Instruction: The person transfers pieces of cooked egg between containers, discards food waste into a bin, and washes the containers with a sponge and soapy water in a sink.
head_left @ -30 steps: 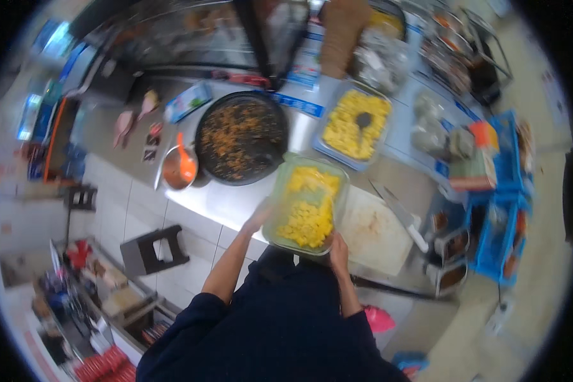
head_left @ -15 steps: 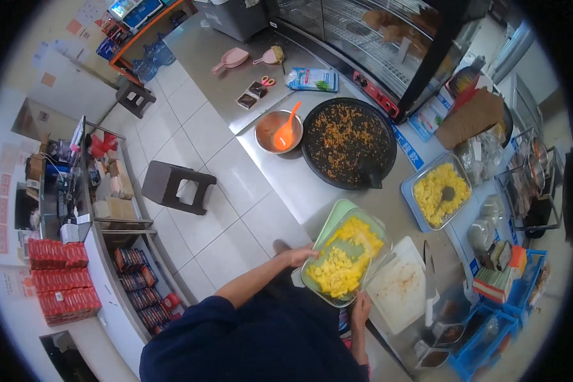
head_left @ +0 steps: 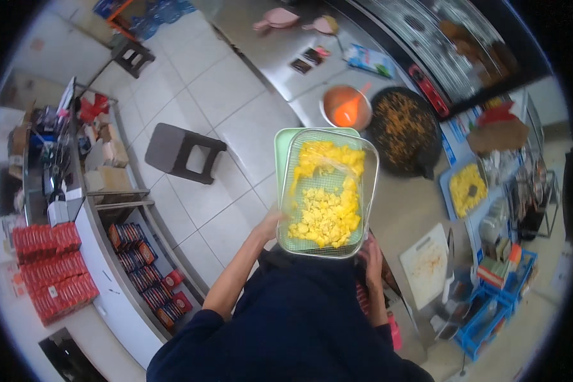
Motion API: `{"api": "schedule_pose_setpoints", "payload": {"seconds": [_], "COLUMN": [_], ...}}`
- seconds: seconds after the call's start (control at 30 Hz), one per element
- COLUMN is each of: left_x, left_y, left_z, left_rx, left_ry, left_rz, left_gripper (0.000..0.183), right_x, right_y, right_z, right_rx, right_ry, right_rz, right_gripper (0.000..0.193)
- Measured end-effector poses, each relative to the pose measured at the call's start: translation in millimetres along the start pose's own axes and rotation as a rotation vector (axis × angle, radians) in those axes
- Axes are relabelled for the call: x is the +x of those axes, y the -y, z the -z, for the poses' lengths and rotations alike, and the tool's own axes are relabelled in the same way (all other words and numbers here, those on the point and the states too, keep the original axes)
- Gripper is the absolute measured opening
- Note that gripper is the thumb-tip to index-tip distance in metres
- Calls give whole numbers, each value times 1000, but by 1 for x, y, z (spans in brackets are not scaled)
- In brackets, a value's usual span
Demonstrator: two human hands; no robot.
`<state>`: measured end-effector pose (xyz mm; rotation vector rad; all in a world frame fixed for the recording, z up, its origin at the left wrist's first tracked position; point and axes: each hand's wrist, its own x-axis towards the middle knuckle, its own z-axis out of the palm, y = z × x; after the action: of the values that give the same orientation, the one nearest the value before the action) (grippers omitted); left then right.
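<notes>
Head view: that person's left hand (head_left: 268, 228) pinches the mesh tray (head_left: 370, 197) by its left, right hand (head_left: 372, 256) its right; keep scrambled egg (head_left: 330, 219) level.

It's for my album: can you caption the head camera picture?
Left hand and right hand hold a tray of bright yellow food.

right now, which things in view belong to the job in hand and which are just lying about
Seemingly part of the job:
tray of yellow food
green tray beneath it
left hand and right hand at the edges

Seemingly just lying about:
dark stool
cutting board
blue-and-white packet
pink scoop
</notes>
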<state>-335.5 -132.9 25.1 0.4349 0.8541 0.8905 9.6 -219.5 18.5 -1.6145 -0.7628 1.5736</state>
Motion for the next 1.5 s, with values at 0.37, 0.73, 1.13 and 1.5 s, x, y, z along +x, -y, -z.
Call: {"api": "schedule_pose_setpoints", "payload": {"seconds": [0.37,0.73,1.13,1.5], "left_x": [-54,8,117,281], "left_y": [-98,-270,-434,-577], "left_z": [140,238,368,584], "left_rx": [-413,-537,-776,-784], "left_ry": [-450,-804,-860,-1047], "left_rz": [-307,-510,-784,-945], "left_gripper": [68,65,70,67], "right_x": [68,366,613,869], "right_y": [32,215,297,237], "right_z": [-129,-384,-679,-951], "right_rx": [-148,-578,-702,-1100], "right_ry": [327,282,663,1342], "right_rz": [-272,246,414,526], "right_gripper": [53,32,32,31]}}
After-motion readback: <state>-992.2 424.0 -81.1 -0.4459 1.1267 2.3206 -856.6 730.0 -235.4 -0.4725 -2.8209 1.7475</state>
